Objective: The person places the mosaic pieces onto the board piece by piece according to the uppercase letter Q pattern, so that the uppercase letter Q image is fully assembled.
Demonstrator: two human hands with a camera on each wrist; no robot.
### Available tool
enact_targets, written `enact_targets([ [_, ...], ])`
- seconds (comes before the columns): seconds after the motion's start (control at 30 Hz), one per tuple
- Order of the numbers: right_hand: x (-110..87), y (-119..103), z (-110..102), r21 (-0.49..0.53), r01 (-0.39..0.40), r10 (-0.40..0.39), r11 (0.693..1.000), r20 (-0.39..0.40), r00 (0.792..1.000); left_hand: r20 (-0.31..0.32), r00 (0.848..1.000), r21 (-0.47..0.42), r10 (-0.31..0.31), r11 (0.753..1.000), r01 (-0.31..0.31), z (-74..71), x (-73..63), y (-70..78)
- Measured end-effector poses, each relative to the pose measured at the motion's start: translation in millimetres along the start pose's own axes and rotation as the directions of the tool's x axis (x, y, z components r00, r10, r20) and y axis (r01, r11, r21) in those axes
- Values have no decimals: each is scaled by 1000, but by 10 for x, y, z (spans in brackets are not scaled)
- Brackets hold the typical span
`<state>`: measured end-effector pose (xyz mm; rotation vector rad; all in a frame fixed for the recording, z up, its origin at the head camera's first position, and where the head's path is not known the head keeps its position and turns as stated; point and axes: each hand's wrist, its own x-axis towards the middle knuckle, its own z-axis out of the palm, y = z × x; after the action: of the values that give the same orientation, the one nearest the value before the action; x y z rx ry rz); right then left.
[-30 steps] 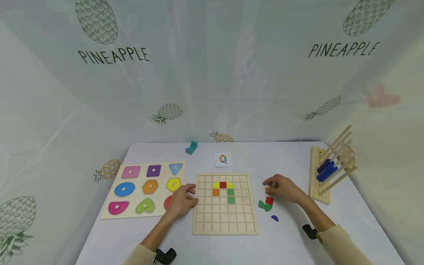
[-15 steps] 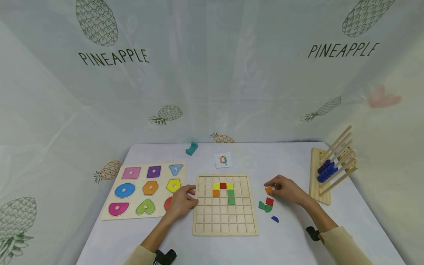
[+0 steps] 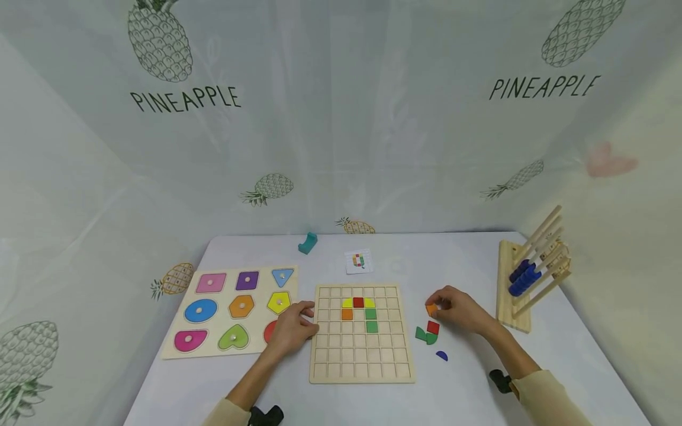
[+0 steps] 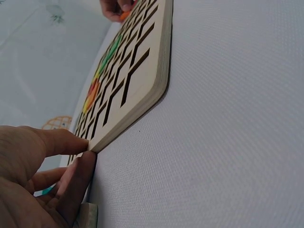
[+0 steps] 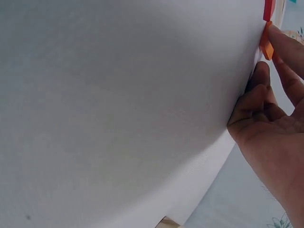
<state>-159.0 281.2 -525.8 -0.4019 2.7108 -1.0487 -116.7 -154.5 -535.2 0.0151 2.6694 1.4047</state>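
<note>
In the head view, a wooden grid board (image 3: 362, 371) lies on the table with red, yellow, orange and green tiles set in its upper cells. My left hand (image 3: 290, 328) rests thumb and fingertip against the board's left edge; the left wrist view shows them touching its side. To the right of the board, my right hand (image 3: 460, 309) pinches an orange tile (image 3: 431, 309) between thumb and forefinger, low over the table. Just below it lie a red square tile (image 3: 433, 327), two green tiles (image 3: 431, 339) and a blue half-round tile (image 3: 441, 355).
A shape puzzle board (image 3: 213, 355) with knobbed pieces lies left. Behind the grid board are a small pattern card (image 3: 359, 261) and a teal curved block (image 3: 308, 243). A wooden bead rack (image 3: 514, 316) with blue beads stands at the right edge.
My right fingers have closed on the orange tile, which lay between them half a second ago. My left hand has stayed at the board's edge. The head view has tilted slightly upward.
</note>
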Motion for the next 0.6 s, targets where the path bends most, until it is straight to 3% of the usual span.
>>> enact_targets([
  [0.6, 14, -46, -41, 94, -50, 45, 994, 51, 998, 3, 1000, 9, 12, 1000, -12, -19, 1, 10],
])
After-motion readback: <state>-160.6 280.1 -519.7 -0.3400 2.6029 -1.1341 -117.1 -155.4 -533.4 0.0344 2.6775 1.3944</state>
